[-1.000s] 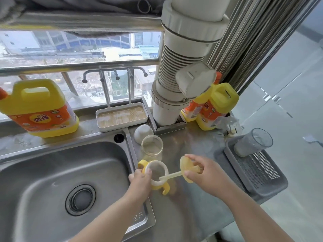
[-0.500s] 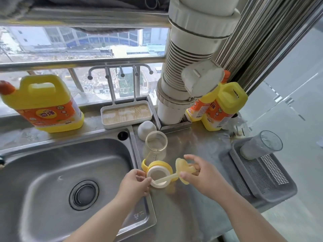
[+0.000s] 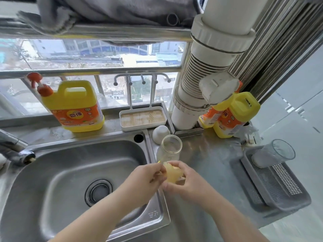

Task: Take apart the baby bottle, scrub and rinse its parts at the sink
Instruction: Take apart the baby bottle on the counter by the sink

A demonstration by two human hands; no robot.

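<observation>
likely risk: left hand and right hand both pinch the soft yellowish teat piece at the sink rim; tugging hard could tear it or drop it in.

bottle body | clear, open, upright on counter | yellowish nipple | held

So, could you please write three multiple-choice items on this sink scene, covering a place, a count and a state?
1. Where does the glass bottle stand?
A in the sink
B on the counter beside the sink
C in the grey basket

2. How many hooks does the rack by the window have?
A five
B two
C eight

3. The tap is:
A running
B not running
C covered by a cloth

Key: 1 B, it stands right of the basin rim; 2 A, five tips show; 3 B, no water shows.
</observation>
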